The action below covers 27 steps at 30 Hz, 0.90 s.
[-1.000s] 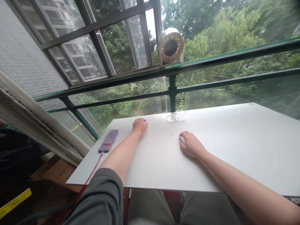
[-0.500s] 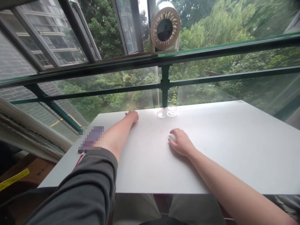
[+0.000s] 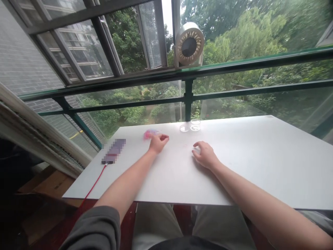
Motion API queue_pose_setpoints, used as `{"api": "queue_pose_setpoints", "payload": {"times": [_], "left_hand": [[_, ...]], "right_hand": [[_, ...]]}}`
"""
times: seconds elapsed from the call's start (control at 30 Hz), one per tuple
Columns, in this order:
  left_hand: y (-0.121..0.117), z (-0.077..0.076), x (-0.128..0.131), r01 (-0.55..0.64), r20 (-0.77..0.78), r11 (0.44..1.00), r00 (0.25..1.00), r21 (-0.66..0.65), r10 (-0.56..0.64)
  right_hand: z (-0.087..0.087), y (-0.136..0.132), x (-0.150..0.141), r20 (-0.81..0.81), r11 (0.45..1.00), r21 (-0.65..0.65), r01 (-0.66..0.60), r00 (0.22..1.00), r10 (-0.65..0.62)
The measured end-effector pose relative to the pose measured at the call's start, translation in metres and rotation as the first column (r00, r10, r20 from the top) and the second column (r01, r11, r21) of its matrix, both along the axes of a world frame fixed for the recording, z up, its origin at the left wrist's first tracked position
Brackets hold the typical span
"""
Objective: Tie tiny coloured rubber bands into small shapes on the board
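My left hand (image 3: 159, 143) is over the white table with thumb and fingertips pinched together. Whatever it holds, if anything, is too small to make out. Just behind it lies a blurred pink and blue bundle (image 3: 149, 134), partly covered by the hand. My right hand (image 3: 205, 155) rests on the table, fingers curved and apart, holding nothing. Two small clear round containers stand beyond the hands: a low one (image 3: 184, 128) and a taller one (image 3: 195, 125). A very faint pinkish mark (image 3: 185, 145) shows on the tabletop between my hands.
A pixelated phone-like thing (image 3: 114, 151) with a red cable (image 3: 95, 183) lies on the left of the white table (image 3: 260, 166). A green railing (image 3: 145, 102) runs behind the table's far edge. A round fan-like device (image 3: 189, 46) sits above the railing.
My left hand has drawn back toward me and to the right, fingers now pinched. The pink and blue bundle has come into view behind it. My right hand stays nearly still; the camera view has shifted.
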<state>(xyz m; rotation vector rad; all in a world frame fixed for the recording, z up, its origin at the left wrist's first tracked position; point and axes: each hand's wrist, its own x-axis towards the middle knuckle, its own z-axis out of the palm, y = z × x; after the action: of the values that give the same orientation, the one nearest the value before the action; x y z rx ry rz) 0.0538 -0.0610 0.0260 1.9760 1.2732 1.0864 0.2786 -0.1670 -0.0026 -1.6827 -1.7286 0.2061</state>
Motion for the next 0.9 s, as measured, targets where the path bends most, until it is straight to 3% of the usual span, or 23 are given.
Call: {"api": "queue_pose_setpoints", "payload": {"times": [0.13,0.27,0.47,0.9], "left_hand": [[-0.049,-0.025,0.021,0.129,0.111,0.992,0.986,-0.016,-0.126],[-0.075,-0.032,0.034,0.193,0.162,0.981,0.969,-0.024,-0.187],[-0.082,-0.036,0.03,0.154,0.167,0.987,0.975,-0.034,-0.146],[-0.081,-0.037,0.029,0.168,0.077,0.985,0.983,-0.031,-0.165]], "right_hand": [[0.006,-0.005,-0.019,-0.092,0.995,-0.019,-0.1,0.991,0.098],[0.01,-0.007,-0.034,-0.192,0.967,-0.059,-0.246,0.954,0.231],[0.005,-0.006,-0.038,-0.278,0.956,-0.037,-0.291,0.922,0.27],[-0.002,-0.008,-0.036,-0.22,0.976,0.005,-0.22,0.951,0.216]]}}
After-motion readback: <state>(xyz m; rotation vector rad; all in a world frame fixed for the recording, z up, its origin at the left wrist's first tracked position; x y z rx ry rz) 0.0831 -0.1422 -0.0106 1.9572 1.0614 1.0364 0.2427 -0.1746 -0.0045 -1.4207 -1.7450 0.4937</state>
